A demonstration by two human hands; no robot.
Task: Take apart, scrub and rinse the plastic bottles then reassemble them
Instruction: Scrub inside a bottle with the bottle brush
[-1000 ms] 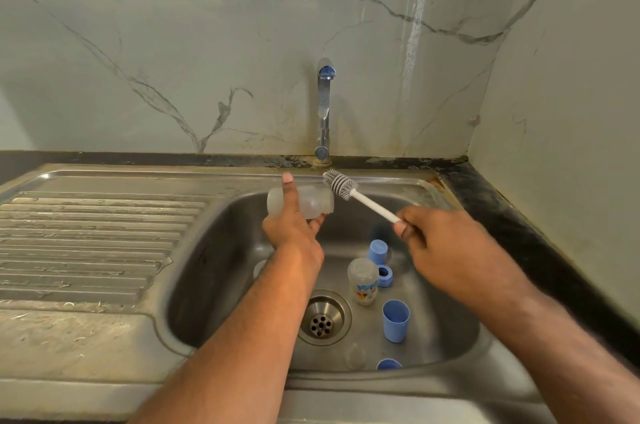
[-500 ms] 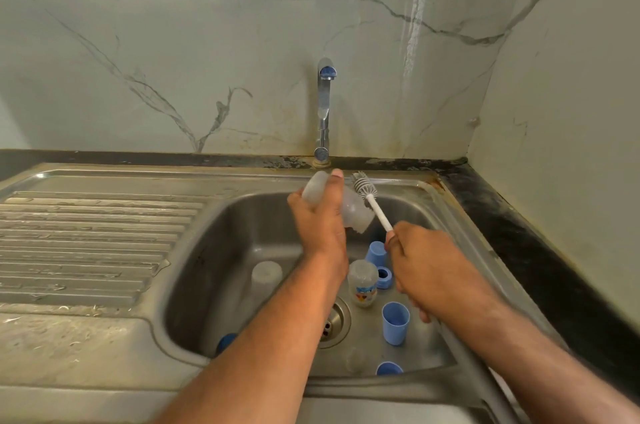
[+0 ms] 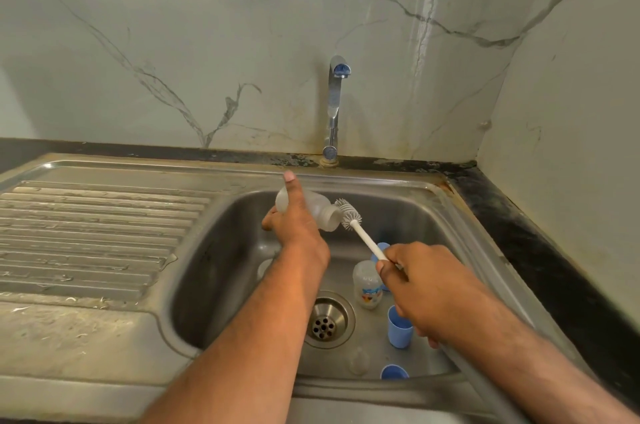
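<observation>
Left hand [image 3: 294,219] fingers wrapped round frosted bottle [image 3: 320,212] over sink [image 3: 408,202]; right hand [image 3: 426,285] fingers pinch brush [image 3: 349,214] handle, bristles at bottle mouth.

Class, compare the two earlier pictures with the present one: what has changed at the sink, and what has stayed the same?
The left hand has turned the bottle mouth-down toward the right. The right hand has brought the brush head to that mouth. Both grips are unchanged. The second bottle and blue cup in the sink stayed put.
</observation>
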